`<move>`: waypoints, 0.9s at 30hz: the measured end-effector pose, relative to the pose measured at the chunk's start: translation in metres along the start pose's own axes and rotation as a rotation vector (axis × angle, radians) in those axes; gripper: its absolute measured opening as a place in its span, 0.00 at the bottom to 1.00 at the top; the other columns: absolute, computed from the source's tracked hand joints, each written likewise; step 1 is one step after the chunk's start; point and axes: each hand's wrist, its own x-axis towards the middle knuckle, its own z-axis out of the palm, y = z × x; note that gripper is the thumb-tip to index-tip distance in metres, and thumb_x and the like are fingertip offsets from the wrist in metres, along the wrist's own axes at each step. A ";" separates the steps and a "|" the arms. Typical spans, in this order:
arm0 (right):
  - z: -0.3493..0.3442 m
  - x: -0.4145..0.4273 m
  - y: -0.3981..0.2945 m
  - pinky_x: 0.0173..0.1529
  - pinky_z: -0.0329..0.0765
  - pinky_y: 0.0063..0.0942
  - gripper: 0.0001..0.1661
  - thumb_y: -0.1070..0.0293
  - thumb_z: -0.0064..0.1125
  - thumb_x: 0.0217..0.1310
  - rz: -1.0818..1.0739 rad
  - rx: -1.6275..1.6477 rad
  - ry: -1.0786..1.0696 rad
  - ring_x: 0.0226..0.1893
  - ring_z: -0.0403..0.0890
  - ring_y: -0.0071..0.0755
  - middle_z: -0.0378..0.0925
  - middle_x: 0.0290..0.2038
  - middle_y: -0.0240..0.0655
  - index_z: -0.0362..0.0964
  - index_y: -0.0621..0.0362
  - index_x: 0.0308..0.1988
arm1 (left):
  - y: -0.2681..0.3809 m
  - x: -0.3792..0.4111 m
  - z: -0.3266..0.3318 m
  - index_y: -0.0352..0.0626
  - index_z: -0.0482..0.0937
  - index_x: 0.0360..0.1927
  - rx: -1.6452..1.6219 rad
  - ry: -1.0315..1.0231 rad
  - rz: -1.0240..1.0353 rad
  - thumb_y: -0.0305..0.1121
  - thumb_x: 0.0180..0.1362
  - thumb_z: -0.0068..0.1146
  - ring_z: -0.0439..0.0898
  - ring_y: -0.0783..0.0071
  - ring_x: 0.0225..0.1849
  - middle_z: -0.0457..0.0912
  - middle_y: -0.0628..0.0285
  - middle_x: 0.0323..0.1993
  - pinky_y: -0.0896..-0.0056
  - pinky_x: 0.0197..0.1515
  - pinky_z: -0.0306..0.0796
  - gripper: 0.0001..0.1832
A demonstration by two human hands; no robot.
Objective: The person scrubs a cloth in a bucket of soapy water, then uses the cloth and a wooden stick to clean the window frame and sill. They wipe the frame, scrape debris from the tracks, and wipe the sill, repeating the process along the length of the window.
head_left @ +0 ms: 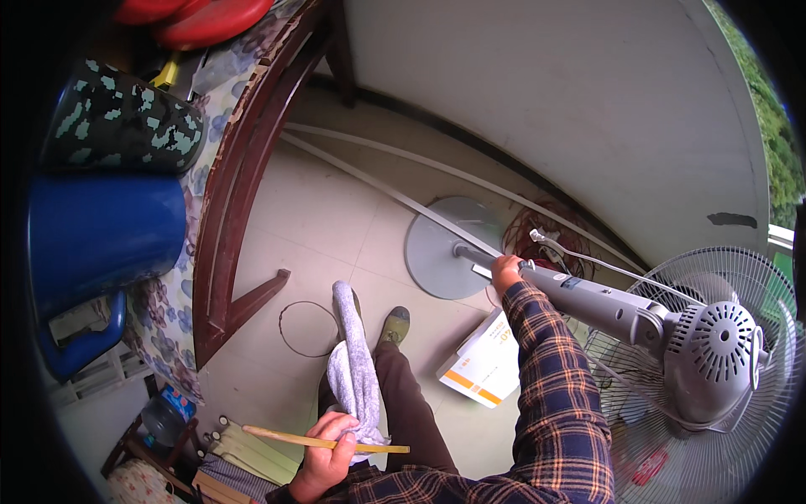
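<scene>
A grey pedestal fan stands to my right, with its round base (428, 258) on the tiled floor. My right hand (505, 274) is closed around the fan's pole (548, 283), just below the thicker upper section. The motor housing (711, 372) and wire cage (686, 466) are at the right edge of view. In my left hand (327, 450) are a thin yellowish wooden stick (277, 435) and a bunched grey cloth (352, 365). The cloth hangs down in front of my legs, and the stick lies across my fingers. The fan's cord and white plug (538, 235) lie along its upper section.
A wooden table (217, 252) with a floral cover holds a blue jug (107, 233) and a dark patterned cylinder (126, 123). A white box (482, 372) sits on the floor by my right forearm. Coiled wire (522, 227) and long pale rails (390, 192) lie by the wall.
</scene>
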 end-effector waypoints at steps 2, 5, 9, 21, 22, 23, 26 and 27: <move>0.011 0.000 -0.004 0.37 0.76 0.49 0.20 0.61 0.59 0.54 -0.001 -0.028 0.002 0.45 0.80 0.43 0.78 0.47 0.33 0.76 0.51 0.49 | 0.005 0.001 -0.001 0.32 0.76 0.37 0.008 -0.013 -0.017 0.27 0.52 0.50 0.78 0.56 0.33 0.77 0.50 0.32 0.63 0.37 0.72 0.10; 0.012 -0.004 -0.017 0.37 0.75 0.51 0.20 0.61 0.59 0.54 0.018 -0.008 -0.023 0.45 0.80 0.44 0.78 0.46 0.32 0.76 0.49 0.49 | 0.003 -0.002 -0.003 0.32 0.76 0.36 0.007 -0.002 -0.001 0.27 0.52 0.50 0.78 0.57 0.33 0.77 0.51 0.32 0.64 0.37 0.72 0.10; 0.010 -0.026 -0.027 0.35 0.75 0.51 0.19 0.61 0.59 0.54 0.040 0.032 -0.044 0.44 0.80 0.43 0.79 0.45 0.31 0.77 0.48 0.48 | 0.004 -0.005 -0.007 0.33 0.77 0.36 -0.007 -0.010 0.006 0.27 0.52 0.50 0.78 0.57 0.33 0.78 0.51 0.32 0.64 0.38 0.72 0.10; 0.101 -0.040 -0.088 0.33 0.74 0.60 0.21 0.64 0.50 0.61 0.141 -0.022 0.005 0.39 0.80 0.52 0.75 0.43 0.44 0.68 0.60 0.52 | 0.003 -0.010 -0.024 0.33 0.77 0.36 0.020 -0.043 0.053 0.27 0.52 0.50 0.78 0.57 0.34 0.78 0.51 0.32 0.64 0.38 0.72 0.10; 0.103 -0.045 -0.091 0.33 0.74 0.60 0.21 0.64 0.49 0.61 0.151 -0.030 0.011 0.39 0.80 0.53 0.75 0.43 0.45 0.67 0.60 0.53 | 0.003 -0.010 -0.025 0.33 0.77 0.36 0.022 -0.045 0.055 0.27 0.52 0.50 0.78 0.57 0.34 0.78 0.50 0.32 0.64 0.38 0.72 0.10; 0.105 -0.048 -0.094 0.33 0.74 0.60 0.21 0.64 0.49 0.61 0.160 -0.038 0.016 0.39 0.80 0.53 0.75 0.42 0.46 0.67 0.61 0.53 | 0.003 -0.011 -0.025 0.33 0.77 0.36 0.023 -0.047 0.056 0.27 0.52 0.50 0.78 0.57 0.34 0.78 0.50 0.32 0.64 0.38 0.72 0.10; 0.138 -0.051 -0.108 0.31 0.74 0.61 0.22 0.65 0.49 0.60 0.180 -0.175 0.140 0.36 0.79 0.59 0.75 0.39 0.53 0.65 0.67 0.51 | 0.006 -0.010 -0.028 0.32 0.77 0.36 0.036 -0.062 0.061 0.26 0.52 0.50 0.78 0.56 0.33 0.78 0.50 0.32 0.64 0.38 0.72 0.10; 0.143 -0.055 -0.112 0.31 0.74 0.61 0.22 0.65 0.49 0.60 0.192 -0.267 0.198 0.35 0.79 0.60 0.75 0.38 0.54 0.65 0.68 0.50 | 0.007 -0.010 -0.028 0.32 0.77 0.36 0.033 -0.059 0.048 0.26 0.52 0.50 0.78 0.56 0.33 0.78 0.50 0.32 0.64 0.38 0.72 0.10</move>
